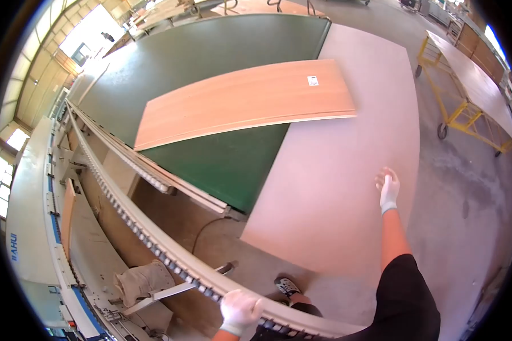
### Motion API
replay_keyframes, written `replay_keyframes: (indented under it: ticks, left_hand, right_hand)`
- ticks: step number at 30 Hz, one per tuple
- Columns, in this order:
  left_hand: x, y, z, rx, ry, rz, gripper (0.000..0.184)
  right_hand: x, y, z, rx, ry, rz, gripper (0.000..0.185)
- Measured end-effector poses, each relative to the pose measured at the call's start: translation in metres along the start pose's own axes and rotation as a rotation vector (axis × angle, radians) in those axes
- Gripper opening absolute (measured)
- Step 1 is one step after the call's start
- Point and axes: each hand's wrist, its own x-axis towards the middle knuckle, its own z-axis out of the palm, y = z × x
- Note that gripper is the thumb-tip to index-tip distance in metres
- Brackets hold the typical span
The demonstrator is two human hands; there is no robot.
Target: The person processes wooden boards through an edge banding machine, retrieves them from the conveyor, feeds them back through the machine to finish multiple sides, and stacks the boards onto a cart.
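Note:
My left hand (240,310), in a white glove, rests on the curved metal rail (199,266) at the bottom, its fingers bent over the rail's top. My right hand (387,183), also gloved, is over the right side of the large pale pinkish board (347,170), fingers partly curled; no object shows in it. Farther off, an orange-brown wooden panel (244,102) with a small white label (313,80) lies across the green belt surface (227,162) and the pale board. The panel is apart from both hands.
A long machine (31,210) with a chain track runs along the left. A cloth bag (145,281) hangs beside a metal bar near the bottom left. At the right stands a yellow wheeled cart (466,116). My shoe (287,286) is on the floor beyond the rail.

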Motion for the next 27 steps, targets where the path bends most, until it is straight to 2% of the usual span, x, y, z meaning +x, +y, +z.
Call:
replay_keyframes:
  ticks: [4, 10, 12, 14, 16, 17, 18, 19, 20, 21, 23, 27]
  left_hand:
    - [-0.002, -0.001, 0.003, 0.005, -0.178, -0.068, 0.016]
    - [-0.011, 0.009, -0.005, 0.131, -0.373, -0.255, 0.009]
    - [-0.005, 0.014, -0.007, 0.1, -0.421, -0.242, 0.007]
    - [0.0, 0.017, -0.008, 0.135, -0.349, -0.241, 0.007]
    - [-0.001, 0.017, -0.008, 0.093, -0.26, -0.194, 0.008]
    - [-0.006, 0.017, -0.009, 0.056, -0.281, -0.225, 0.013]
    - [-0.003, 0.013, -0.006, 0.074, -0.238, -0.249, 0.013]
    - [0.004, 0.007, -0.004, 0.049, -0.208, -0.184, 0.013]
    - [0.005, 0.003, -0.002, 0.023, -0.179, -0.118, 0.017]
    - [-0.008, 0.003, -0.001, 0.047, -0.296, -0.168, 0.008]
    - [-0.011, 0.002, -0.002, 0.042, -0.261, -0.166, 0.008]
    - [-0.005, 0.004, -0.008, -0.02, -0.162, -0.107, 0.01]
  right_hand:
    - [0.092, -0.004, 0.027, -0.12, 0.041, -0.178, 0.032]
    - [0.19, -0.016, 0.055, -0.092, 0.034, -0.253, 0.062]
    - [0.176, -0.038, 0.064, -0.138, 0.014, -0.267, 0.055]
    - [0.187, -0.03, 0.057, -0.205, 0.052, -0.423, 0.047]
    - [0.184, -0.033, 0.055, -0.102, 0.07, -0.421, 0.043]
    - [0.18, -0.034, 0.053, -0.075, 0.119, -0.41, 0.042]
    - [0.2, -0.024, 0.033, 0.021, 0.066, -0.377, 0.046]
    - [0.211, -0.019, 0.015, -0.085, 0.13, -0.382, 0.051]
    - [0.207, -0.02, 0.006, -0.003, 0.111, -0.327, 0.055]
    - [0.235, -0.002, -0.029, -0.022, 0.124, -0.309, 0.056]
    - [0.187, -0.009, -0.037, -0.09, 0.219, -0.278, 0.055]
    - [0.108, 0.014, -0.098, -0.035, 0.11, -0.21, 0.057]
